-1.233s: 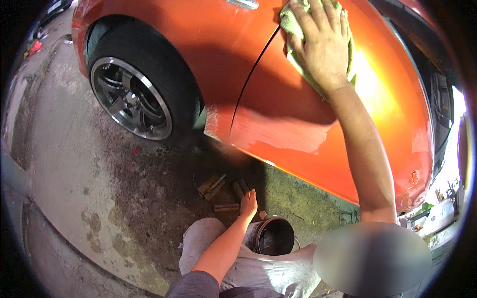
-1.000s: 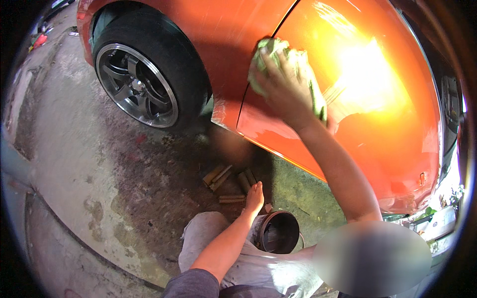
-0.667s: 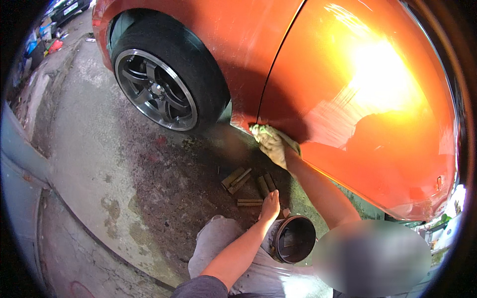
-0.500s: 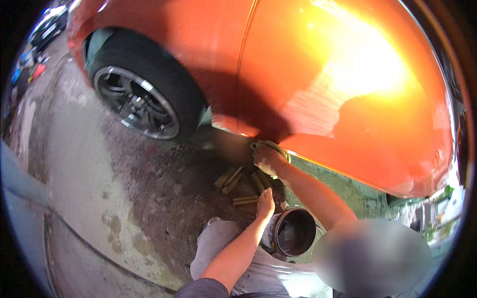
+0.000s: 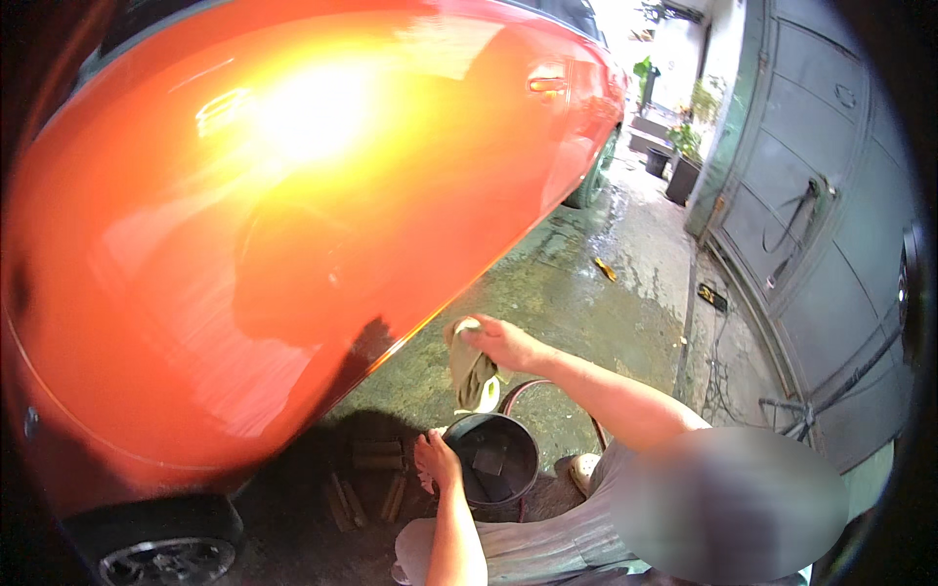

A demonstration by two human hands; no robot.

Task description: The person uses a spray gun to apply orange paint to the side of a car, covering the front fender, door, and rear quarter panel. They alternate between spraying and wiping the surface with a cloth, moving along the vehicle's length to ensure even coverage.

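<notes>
Moving off the glossy orange car body panel [image 5: 293, 195] and out over the round dark plastic bucket [image 5: 498, 459] with the right hand [image 5: 503, 342], where half a second back it was pressing low at the sill. Clamping the fingers together round the top of the limp, pale yellow-green wiping cloth [image 5: 472, 376] and letting the rest hang down just above the bucket's far rim, between panel and bucket.

Resting the left hand [image 5: 437, 461] against the bucket's near rim. Not showing clearly whether those fingers are gripping the edge or only lying on it.

Risking, probably, a tipped bucket by leaning on one side of the rim. Risking also a slipped cloth, being held only at its top. Dropping onto the wet, gritty concrete floor [image 5: 586, 283] would likely mean picking up grit and then scratching the paint. Crouching close to the short wooden blocks [image 5: 376, 454] beside the bucket, so possibly knocking them too.

Looking crumpled and damp, bunched into one long fold, with a paler tip at the bottom.
</notes>
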